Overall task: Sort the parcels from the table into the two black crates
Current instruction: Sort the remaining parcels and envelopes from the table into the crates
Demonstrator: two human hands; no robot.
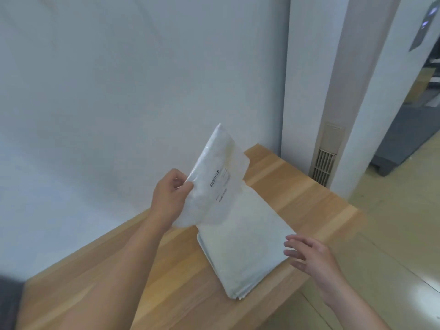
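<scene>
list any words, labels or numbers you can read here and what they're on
Nothing can be read.
On the raised parcel in the left hand: a barcode and several printed lines, too blurred to read.
On the parcel stack on the table: no print visible.
On the grey wall panel: two lit marks, no legible text.

1 head-worn wide-angle view looks forward and down, close over the wooden table (297,186) against a white wall (119,91).
</scene>
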